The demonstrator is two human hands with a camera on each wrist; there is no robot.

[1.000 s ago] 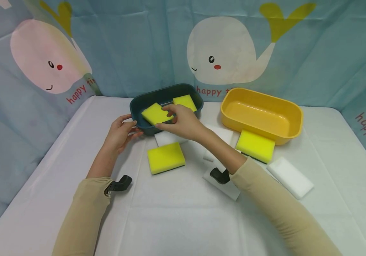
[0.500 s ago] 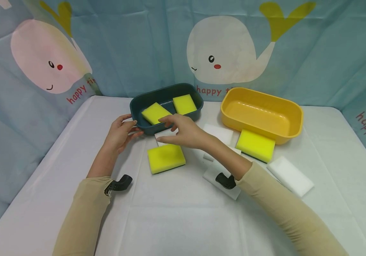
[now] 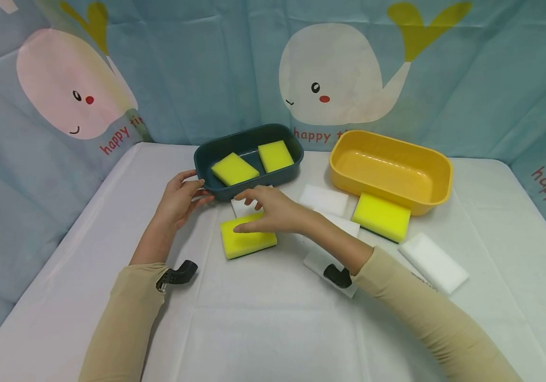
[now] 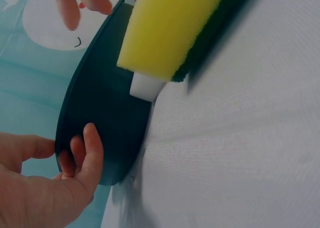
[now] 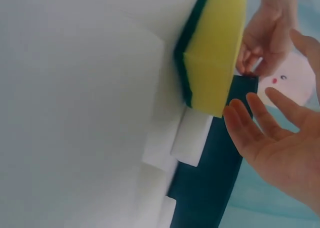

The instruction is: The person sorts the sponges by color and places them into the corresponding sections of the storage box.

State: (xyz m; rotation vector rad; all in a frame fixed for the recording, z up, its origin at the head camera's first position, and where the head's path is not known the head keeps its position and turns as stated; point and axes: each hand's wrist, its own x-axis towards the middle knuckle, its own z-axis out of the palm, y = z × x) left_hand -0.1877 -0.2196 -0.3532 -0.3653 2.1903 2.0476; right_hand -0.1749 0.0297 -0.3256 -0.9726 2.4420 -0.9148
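Note:
At the left end of the dark green plastic bin (image 3: 241,141), my left hand (image 3: 177,204) grips the corner, thumb at the rim and fingers curled against the outer wall. Two yellow sponges (image 3: 234,168) lie inside that bin. My right hand (image 3: 277,209), fingers spread and holding nothing, hovers over a yellow sponge (image 3: 249,246) with a dark green scouring layer underneath. The right wrist view shows the fingers apart beside this sponge (image 5: 215,63). A white sponge block (image 3: 240,209), partly hidden by the right hand, lies between the bin and the yellow sponge.
A yellow bin (image 3: 392,167) stands at the back right with another yellow sponge (image 3: 381,216) against its front. Several white blocks (image 3: 434,263) lie around the table's middle and right, some partly hidden under the right forearm. A patterned blue curtain (image 3: 234,69) hangs behind.
My right hand has drawn back from above the dark green bin, down toward the yellow sponge in front. The sponges in the bin stay put. My left hand keeps its place.

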